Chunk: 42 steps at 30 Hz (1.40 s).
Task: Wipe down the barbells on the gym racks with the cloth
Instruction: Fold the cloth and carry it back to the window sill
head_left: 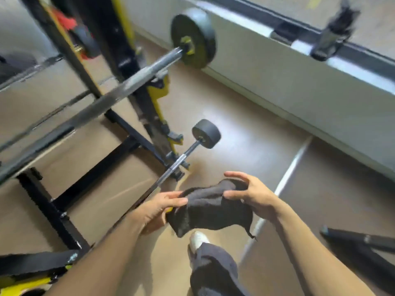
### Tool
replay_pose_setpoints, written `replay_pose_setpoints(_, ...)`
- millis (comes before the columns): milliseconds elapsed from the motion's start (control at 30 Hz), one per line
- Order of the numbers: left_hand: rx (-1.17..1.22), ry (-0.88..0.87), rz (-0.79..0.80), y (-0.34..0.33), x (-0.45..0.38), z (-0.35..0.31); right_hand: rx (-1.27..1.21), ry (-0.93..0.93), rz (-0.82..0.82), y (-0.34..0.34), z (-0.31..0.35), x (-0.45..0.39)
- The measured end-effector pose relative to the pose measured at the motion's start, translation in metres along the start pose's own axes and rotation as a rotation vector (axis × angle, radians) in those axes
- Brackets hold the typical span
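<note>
From the head camera, both hands are out in front and they hold a dark cloth (210, 208) between them. The left hand (158, 208) pinches the left edge of the cloth with its fingers. The right hand (251, 194) grips the top right part, with its thumb on the cloth and its fingers spread out above. The cloth hangs loose and bunched up under the hands, not touching any bar.

Just past the left hand, a low barbell (181, 160) sits on the rack (149, 107). Its small round black weight (206, 133) is up and away from both hands. Higher and farther off to the left, a long barbell (128, 84) rests across the rack, with a big flat weight plate (193, 38) on its end. A foot in a white shoe (198, 240) is on the floor (245, 129) just under the cloth.

I think the cloth is being spread out, ready to wipe. What could go wrong: the loose cloth may slip off a bar if it is not wrapped well. The low bar could roll if pushed hard. The picture is blurry, so the person seems to be moving, and a foot could bump the rack legs close by.
</note>
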<state>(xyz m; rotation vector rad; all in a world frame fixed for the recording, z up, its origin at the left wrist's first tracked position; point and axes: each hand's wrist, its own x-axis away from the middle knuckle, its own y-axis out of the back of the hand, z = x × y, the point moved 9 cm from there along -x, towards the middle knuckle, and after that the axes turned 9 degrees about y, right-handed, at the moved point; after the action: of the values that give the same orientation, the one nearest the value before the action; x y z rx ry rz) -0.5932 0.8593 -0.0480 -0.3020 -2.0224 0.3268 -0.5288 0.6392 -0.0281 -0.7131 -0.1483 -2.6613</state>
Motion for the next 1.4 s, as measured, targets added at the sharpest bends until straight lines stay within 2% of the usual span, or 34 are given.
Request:
replay_pose_setpoints(67, 0.026, 0.03, -0.033, -0.044, 0.001, -0.006, -0.133, -0.041, -0.155, 0.039, 0.011, 0.038)
replay_pose_setpoints(167, -0.057, 0.027, -0.238, -0.101, 0.003, -0.028, 0.054, -0.067, -0.424, 0.097, 0.027, 0.09)
replay_pose_setpoints(233, -0.044, 0.034, -0.243, -0.152, 0.005, -0.046, 0.191, -0.037, -0.518, 0.113, 0.05, 0.114)
replay_pose_setpoints(267, -0.027, 0.038, -0.2, -0.178, 0.003, -0.055, 0.174, -0.011, -0.532, 0.113, 0.063, 0.121)
replay_pose_setpoints(333, -0.037, 0.04, -0.085, -0.234, 0.002, -0.075, -0.06, 0.012, -0.523, 0.108, 0.08, 0.128)
replay_pose_setpoints(433, -0.061, -0.026, 0.046, -0.301, -0.001, -0.112, -0.37, 0.053, -0.4, 0.097, 0.107, 0.128)
replay_pose_setpoints(500, -0.119, -0.108, 0.004, -0.325, -0.005, -0.141, -0.52, 0.071, -0.38, 0.112, 0.125, 0.126)
replay_pose_setpoints(567, -0.258, -0.186, -0.088, -0.337, -0.01, -0.174, -0.591, 0.082, -0.444, 0.15, 0.142, 0.126)
replay_pose_setpoints(633, -0.405, -0.226, -0.118, -0.348, -0.017, -0.206, -0.441, 0.088, -0.633, 0.209, 0.152, 0.131)
replay_pose_setpoints(700, -0.518, -0.184, -0.04, -0.362, -0.026, -0.236, -0.237, 0.096, -0.814, 0.265, 0.156, 0.137)
replay_pose_setpoints(733, -0.551, -0.147, 0.047, -0.372, -0.028, -0.25, -0.137, 0.099, -0.806, 0.283, 0.164, 0.134)
replay_pose_setpoints(767, -0.574, -0.107, 0.149, -0.383, -0.03, -0.263, -0.091, 0.104, -0.714, 0.294, 0.17, 0.125)
replay_pose_setpoints(867, -0.534, -0.018, 0.401, -0.416, -0.042, -0.305, -0.422, 0.118, -0.292, 0.295, 0.189, 0.092)
replay_pose_setpoints(933, -0.429, -0.011, 0.414, -0.429, -0.063, -0.336, -0.544, 0.184, -0.215, 0.306, 0.211, 0.08)
replay_pose_setpoints(967, -0.358, -0.008, 0.364, -0.431, -0.079, -0.349, -0.538, 0.205, -0.266, 0.32, 0.216, 0.074)
replay_pose_setpoints(1033, -0.253, 0.026, 0.289, -0.433, -0.106, -0.366, -0.458, 0.213, -0.492, 0.353, 0.222, 0.064)
replay_pose_setpoints(1100, -0.282, 0.15, 0.33, -0.443, -0.127, -0.36, -0.382, 0.2, -0.721, 0.385, 0.223, 0.063)
replay_pose_setpoints(1200, -0.385, 0.265, 0.265, -0.457, -0.152, -0.365, -0.301, 0.157, -0.925, 0.425, 0.228, 0.068)
replay_pose_setpoints(1333, -0.557, 0.058, 0.268, -0.513, -0.189, -0.405, -0.253, 0.046, -1.114, 0.479, 0.217, 0.081)
replay_pose_setpoints(1400, -0.803, -0.12, 0.287, -0.55, -0.206, -0.422, -0.218, -0.028, -1.158, 0.507, 0.212, 0.086)
